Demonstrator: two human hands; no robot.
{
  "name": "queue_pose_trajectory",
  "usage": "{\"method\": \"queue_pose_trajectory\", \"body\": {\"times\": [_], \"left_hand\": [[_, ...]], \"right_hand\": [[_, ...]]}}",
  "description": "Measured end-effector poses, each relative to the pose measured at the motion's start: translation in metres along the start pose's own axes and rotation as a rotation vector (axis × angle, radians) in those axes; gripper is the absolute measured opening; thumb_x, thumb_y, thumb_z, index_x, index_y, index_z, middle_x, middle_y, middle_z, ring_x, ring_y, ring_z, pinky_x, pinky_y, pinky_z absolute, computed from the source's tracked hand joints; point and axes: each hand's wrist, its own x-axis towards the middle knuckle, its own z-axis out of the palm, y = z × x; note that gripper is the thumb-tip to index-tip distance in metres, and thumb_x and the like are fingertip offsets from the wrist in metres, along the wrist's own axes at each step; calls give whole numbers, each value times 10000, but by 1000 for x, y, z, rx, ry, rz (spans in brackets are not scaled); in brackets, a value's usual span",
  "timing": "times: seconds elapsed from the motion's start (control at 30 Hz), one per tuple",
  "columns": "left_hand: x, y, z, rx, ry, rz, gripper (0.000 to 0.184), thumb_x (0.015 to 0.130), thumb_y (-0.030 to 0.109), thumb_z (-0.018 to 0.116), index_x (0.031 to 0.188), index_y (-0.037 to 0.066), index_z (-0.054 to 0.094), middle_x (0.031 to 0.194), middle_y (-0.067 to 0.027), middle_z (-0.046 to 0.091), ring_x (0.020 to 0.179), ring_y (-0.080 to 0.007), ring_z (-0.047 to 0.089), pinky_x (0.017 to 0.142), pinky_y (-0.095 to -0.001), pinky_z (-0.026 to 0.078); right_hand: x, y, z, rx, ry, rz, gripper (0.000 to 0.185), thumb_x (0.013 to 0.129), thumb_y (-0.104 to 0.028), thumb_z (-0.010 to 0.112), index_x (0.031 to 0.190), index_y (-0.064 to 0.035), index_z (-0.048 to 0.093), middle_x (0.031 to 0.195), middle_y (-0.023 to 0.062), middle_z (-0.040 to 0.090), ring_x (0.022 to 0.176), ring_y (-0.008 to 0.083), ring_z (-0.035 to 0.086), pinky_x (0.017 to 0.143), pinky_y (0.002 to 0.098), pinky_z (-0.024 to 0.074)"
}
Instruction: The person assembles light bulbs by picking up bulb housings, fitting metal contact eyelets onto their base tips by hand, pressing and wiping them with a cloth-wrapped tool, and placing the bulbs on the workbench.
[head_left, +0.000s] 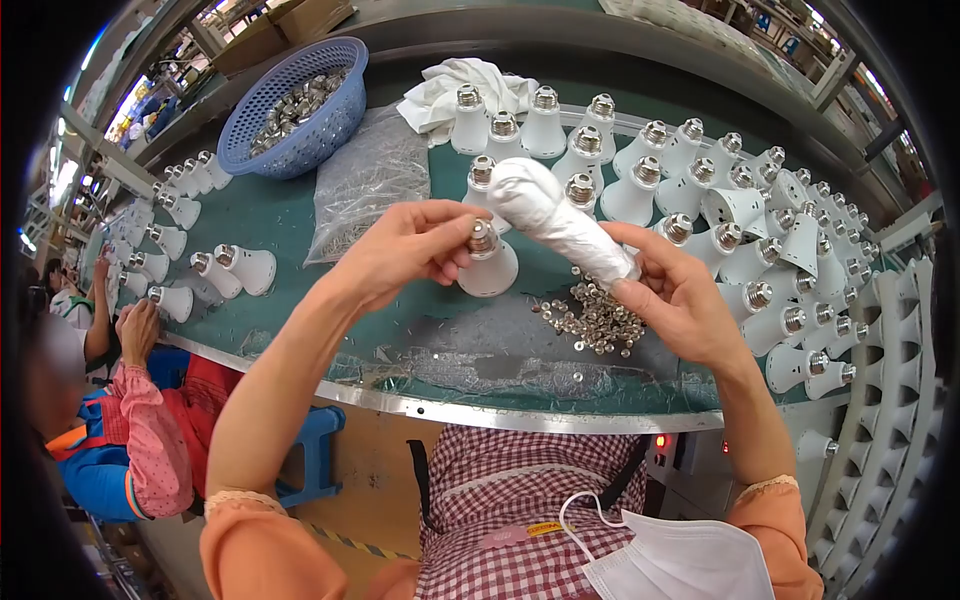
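My left hand (415, 240) pinches the metal cap of a white bulb housing (488, 272), which stands upright on the green table. In my right hand (672, 290) is a white cloth-wrapped tool (560, 215), its thick rounded end up and to the left, just above and beside the held bulb. Below that tool lies a pile of small metal contacts (600, 322). Many white bulb housings (632, 192) with silver screw caps stand behind and to the right of my hands.
A blue basket (345, 115) of metal caps sits at the back left, beside a clear bag of thin pins (370, 175). A white cloth (460, 85) lies behind the bulbs. More bulbs (247, 268) lie at left, near a co-worker's hand (137, 328). White trays (880, 400) stand at right.
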Motion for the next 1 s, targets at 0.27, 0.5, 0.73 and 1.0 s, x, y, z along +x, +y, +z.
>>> {"method": "queue_pose_trajectory", "body": {"times": [0.27,0.5,0.73,1.0], "left_hand": [[-6,-24,5,-380,-39,67,294,906,78,474,1193,14,493,790,-44,593,673,-98,553,646,-233,475],[-5,-23,10,-362,5,101,338,873,81,533,1201,14,494,753,-23,575,660,-85,543,614,-222,452],[2,-31,28,263,264,297,433,742,118,710,1132,16,554,638,64,403,585,-26,375,536,-182,316],[30,29,27,151,452,645,348,750,232,712,968,-10,591,685,11,493,582,-58,437,522,-219,371]], "right_hand": [[12,-26,21,-561,255,-531,430,788,-102,641,1207,-124,546,737,113,586,551,190,549,530,305,456],[8,-34,9,-983,145,-310,421,779,-127,651,1191,-153,565,697,88,564,586,245,565,520,339,460],[1,-6,11,-468,301,-268,465,742,-11,675,1185,-99,567,866,113,632,690,124,593,591,246,476],[-4,45,-13,-3,615,-392,404,856,-55,573,1228,1,424,910,62,591,721,68,538,620,182,429]]}}
